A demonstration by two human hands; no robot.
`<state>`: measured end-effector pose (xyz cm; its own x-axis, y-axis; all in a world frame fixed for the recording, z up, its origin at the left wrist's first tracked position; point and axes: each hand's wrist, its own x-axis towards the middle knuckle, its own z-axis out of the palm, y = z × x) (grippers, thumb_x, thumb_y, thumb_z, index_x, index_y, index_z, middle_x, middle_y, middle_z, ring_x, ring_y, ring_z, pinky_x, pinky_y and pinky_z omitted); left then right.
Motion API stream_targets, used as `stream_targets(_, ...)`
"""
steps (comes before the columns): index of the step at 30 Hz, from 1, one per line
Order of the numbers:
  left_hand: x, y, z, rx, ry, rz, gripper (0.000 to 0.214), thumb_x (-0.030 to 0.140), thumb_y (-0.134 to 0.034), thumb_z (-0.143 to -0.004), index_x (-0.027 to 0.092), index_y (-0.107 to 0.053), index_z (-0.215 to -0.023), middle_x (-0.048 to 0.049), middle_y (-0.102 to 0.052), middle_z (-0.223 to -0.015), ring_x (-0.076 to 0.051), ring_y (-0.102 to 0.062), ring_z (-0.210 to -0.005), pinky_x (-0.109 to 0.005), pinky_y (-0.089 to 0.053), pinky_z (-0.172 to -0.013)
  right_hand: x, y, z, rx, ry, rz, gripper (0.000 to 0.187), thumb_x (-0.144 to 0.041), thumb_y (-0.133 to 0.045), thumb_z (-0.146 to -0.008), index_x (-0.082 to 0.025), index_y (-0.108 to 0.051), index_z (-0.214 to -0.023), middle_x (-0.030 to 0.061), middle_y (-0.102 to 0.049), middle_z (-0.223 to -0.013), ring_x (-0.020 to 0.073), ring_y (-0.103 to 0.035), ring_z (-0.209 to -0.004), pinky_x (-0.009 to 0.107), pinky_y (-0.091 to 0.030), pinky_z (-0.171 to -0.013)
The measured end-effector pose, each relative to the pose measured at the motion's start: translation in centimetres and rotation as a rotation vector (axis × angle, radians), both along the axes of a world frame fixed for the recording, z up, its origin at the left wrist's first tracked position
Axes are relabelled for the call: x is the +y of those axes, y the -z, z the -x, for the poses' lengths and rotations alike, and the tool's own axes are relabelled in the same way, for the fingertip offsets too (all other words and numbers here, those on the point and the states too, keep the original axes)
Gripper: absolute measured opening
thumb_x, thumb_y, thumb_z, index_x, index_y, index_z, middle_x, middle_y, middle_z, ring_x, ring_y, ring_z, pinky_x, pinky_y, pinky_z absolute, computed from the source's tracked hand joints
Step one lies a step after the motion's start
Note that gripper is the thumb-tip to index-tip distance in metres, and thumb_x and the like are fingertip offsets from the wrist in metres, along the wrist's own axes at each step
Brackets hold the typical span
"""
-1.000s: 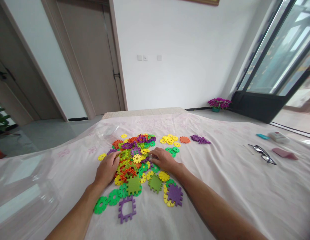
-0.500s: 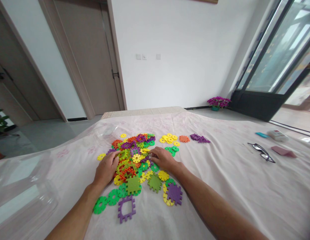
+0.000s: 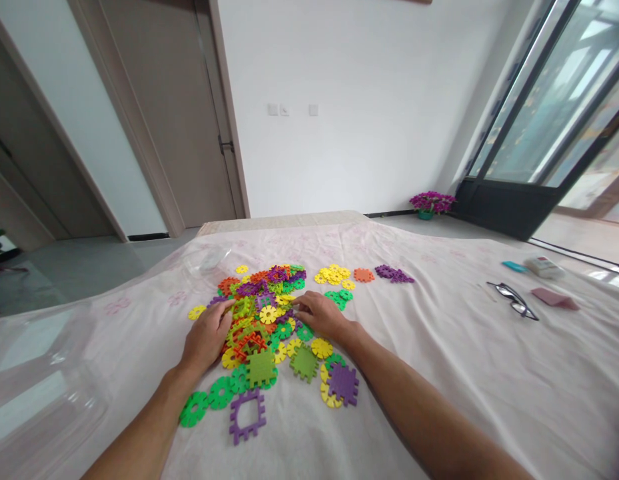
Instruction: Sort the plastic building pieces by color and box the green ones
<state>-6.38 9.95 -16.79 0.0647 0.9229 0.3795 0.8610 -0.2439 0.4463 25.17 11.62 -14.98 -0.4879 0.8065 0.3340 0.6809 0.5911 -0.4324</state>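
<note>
A heap of flat plastic interlocking pieces (image 3: 262,303), yellow, green, purple and orange, lies on a pale pink bedsheet (image 3: 439,360). My left hand (image 3: 206,337) rests on the heap's left side, fingers curled onto the pieces. On the right side my right hand (image 3: 322,315) has its fingertips pressed among the pieces. What either hand grips is hidden. A purple square frame (image 3: 246,417) and green discs (image 3: 206,400) lie nearest me. A solid purple square (image 3: 343,383) sits beside my right forearm.
Small sorted groups lie beyond the heap: yellow discs (image 3: 333,275), an orange piece (image 3: 363,275), purple pieces (image 3: 394,274). Glasses (image 3: 513,300), a pink card (image 3: 554,298) and a small box (image 3: 542,267) lie far right. Clear plastic packaging (image 3: 34,387) sits at left. Doors and a flower pot (image 3: 429,203) stand behind.
The view has shifted slightly, so everything sits a little lower-left in the picture. Both hands stay on the heap with hardly any movement.
</note>
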Motion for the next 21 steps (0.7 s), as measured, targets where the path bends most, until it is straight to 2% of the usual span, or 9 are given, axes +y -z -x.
stream_targets(5,0.1,0.0,0.0,-0.007,-0.008,0.002,0.043,0.036,-0.035,-0.094,0.022,-0.060,-0.127,-0.0064,-0.064,-0.127,-0.023,-0.057,-0.120,-0.039,-0.043,-0.105,0.1,0.3,0.1,-0.010,0.002,-0.008,0.022,-0.021,-0.064,-0.086,-0.021,-0.067,-0.108,0.0035,-0.065,-0.094,0.0158,-0.058,-0.088,0.025,-0.041,-0.076)
stream_targets(9,0.1,0.1,0.1,0.001,-0.012,0.009,0.043,0.037,-0.035,-0.094,0.024,-0.059,-0.128,-0.0053,-0.064,-0.128,-0.022,-0.057,-0.120,-0.039,-0.042,-0.105,0.0,0.2,0.2,-0.031,0.034,-0.029,0.022,-0.016,-0.053,-0.091,-0.021,-0.068,-0.106,0.0045,-0.066,-0.098,0.0162,-0.060,-0.092,0.026,-0.041,-0.079)
stream_targets(13,0.1,0.1,0.1,0.000,-0.012,0.002,0.044,0.037,-0.035,-0.094,0.025,-0.060,-0.128,-0.0048,-0.064,-0.128,-0.022,-0.057,-0.120,-0.037,-0.043,-0.105,-0.2,-0.2,0.2,-0.029,0.016,-0.029,0.022,-0.029,-0.052,-0.096,-0.020,-0.069,-0.107,0.0051,-0.066,-0.096,0.0161,-0.059,-0.090,0.026,-0.042,-0.079)
stream_targets(15,0.0,0.0,0.0,-0.002,-0.009,0.003,0.043,0.036,-0.035,-0.094,0.024,-0.060,-0.128,-0.0049,-0.064,-0.128,-0.021,-0.057,-0.120,-0.037,-0.043,-0.105,-0.4,-0.4,0.3,-0.046,-0.022,-0.034,0.031,-0.041,-0.055,-0.095,-0.021,-0.067,-0.115,0.0062,-0.066,-0.100,0.0176,-0.059,-0.092,0.028,-0.042,-0.081)
stream_targets(18,-0.2,-0.3,-0.2,-0.007,-0.006,0.006,0.043,0.035,-0.035,-0.094,0.023,-0.060,-0.128,-0.0049,-0.064,-0.128,-0.021,-0.057,-0.119,-0.036,-0.042,-0.105,-0.8,-0.7,0.9,-0.105,-0.042,-0.055,0.056,-0.056,-0.065,-0.084,-0.022,-0.060,-0.128,0.0091,-0.065,-0.110,0.0226,-0.058,-0.100,0.033,-0.041,-0.086)
stream_targets(20,-0.2,-0.4,-0.2,-0.006,-0.001,0.011,0.044,0.035,-0.035,-0.094,0.023,-0.059,-0.128,-0.0052,-0.063,-0.128,-0.021,-0.057,-0.119,-0.036,-0.042,-0.105,-0.9,-0.8,1.4,-0.122,-0.032,-0.053,0.062,-0.056,-0.070,-0.080,-0.022,-0.059,-0.131,0.0098,-0.065,-0.112,0.0239,-0.057,-0.102,0.034,-0.041,-0.086)
stream_targets(21,-0.3,-0.5,-0.2,-0.006,0.002,0.011,0.044,0.035,-0.035,-0.094,0.023,-0.059,-0.129,-0.0053,-0.063,-0.128,-0.021,-0.057,-0.119,-0.037,-0.042,-0.105,-0.9,-0.8,1.6,-0.113,-0.025,-0.045,0.058,-0.053,-0.070,-0.081,-0.022,-0.060,-0.129,0.0093,-0.066,-0.110,0.0234,-0.058,-0.101,0.033,-0.041,-0.086)
